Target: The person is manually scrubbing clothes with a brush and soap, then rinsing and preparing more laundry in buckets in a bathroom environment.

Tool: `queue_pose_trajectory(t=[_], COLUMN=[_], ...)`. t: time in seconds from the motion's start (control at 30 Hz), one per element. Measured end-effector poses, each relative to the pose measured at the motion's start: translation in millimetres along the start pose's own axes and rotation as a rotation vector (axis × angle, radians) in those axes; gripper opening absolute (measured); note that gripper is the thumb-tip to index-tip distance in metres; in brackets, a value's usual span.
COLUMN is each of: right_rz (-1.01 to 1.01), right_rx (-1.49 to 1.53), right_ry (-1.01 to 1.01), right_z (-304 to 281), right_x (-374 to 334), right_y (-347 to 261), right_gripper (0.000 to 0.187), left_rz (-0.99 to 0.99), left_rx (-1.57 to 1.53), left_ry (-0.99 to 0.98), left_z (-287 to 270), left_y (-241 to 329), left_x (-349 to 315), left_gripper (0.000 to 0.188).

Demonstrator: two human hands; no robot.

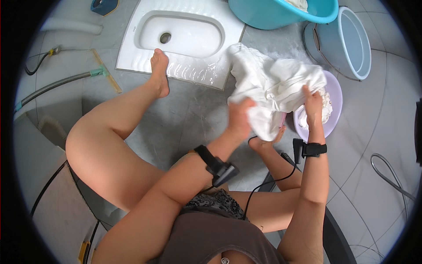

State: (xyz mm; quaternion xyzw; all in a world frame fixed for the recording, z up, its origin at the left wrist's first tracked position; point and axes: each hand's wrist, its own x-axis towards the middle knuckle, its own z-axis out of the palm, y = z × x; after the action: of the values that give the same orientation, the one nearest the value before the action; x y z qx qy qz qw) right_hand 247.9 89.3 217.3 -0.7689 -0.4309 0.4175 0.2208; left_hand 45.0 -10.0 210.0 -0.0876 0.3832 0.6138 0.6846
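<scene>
One white cloth [272,90] hangs bunched between two hands, held up over the grey tiled floor [189,119] just left of a lilac basin [336,99]. The left hand [239,121] is closed around the cloth's lower left fold, fingers curled into the fabric; the right hand [313,108] grips its right edge, fingers pressed together over the cloth where it droops into the basin. There are three tubs in all: the lilac basin near the right hand with more white fabric inside it, a pale blue bucket [354,42] just beyond it to the far right, and a teal tub [281,13] at the far edge, also holding something white. One white squat toilet pan [184,37] is set in the floor at the far left of the cloth, with one bare foot [159,72] resting on its near rim. Each wrist carries one black strapped device [220,167], two in total, joined by a thin black cable. Two hoses show: a grey one [57,86] lying at the left and a looped one [387,174] at the right. No packages or labels can be made out.
</scene>
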Motion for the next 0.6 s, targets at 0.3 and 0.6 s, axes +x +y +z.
queue_pose_trajectory(t=[0.3,0.6], right_rz=[0.13,0.163], right_rx=[0.44,0.502], right_ry=[-0.282,-0.125], right_z=[-39,-88], right_x=[-141,-83], right_y=[-7,132], right_gripper=[0.052,0.053], left_rz=[-0.036,-0.066], left_rx=[0.656,1.072], left_ry=[-0.805,-0.696], left_z=[140,116], left_y=[39,-22], left_x=[-116,-98], left_gripper=[0.074,0.066])
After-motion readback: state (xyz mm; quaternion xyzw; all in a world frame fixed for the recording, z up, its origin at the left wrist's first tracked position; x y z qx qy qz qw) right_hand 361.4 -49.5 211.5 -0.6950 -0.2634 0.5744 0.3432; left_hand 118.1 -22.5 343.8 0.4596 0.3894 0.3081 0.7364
